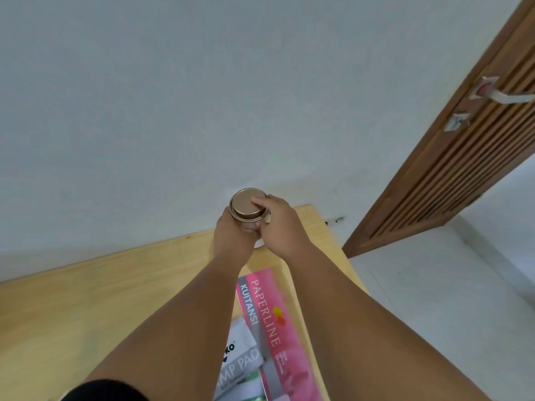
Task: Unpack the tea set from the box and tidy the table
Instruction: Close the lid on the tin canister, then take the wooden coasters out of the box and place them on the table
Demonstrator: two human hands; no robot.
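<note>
So both hands are on the tin [246,208] right now, way out at the far end of the tabletop [86,299], close to the wall. The left hand [231,233] is wrapped round the body of it, fingers clamped on the side. The right hand [279,224] comes over from the other side with its fingers [257,201] curled onto the lid's edge, pinching it. My guess is the lid is about to be twisted or pulled off, or the tin is just being parked there. I can't tell if the bottom is touching the wood or is held a bit above it.

Stuff that could go sideways, as I see it:
- Something small and white [259,243] peeks out just under the hands. If that's part of the tea set, setting the tin down blind could knock or chip it.
- If the lid is stiff and pops suddenly, the tin could jerk toward the wall or off the far edge, since it's near the corner.
- Both forearms hang over the pink receipt book [269,314] and the stamp pad box [243,357], so pulling back low could drag those around.
</note>
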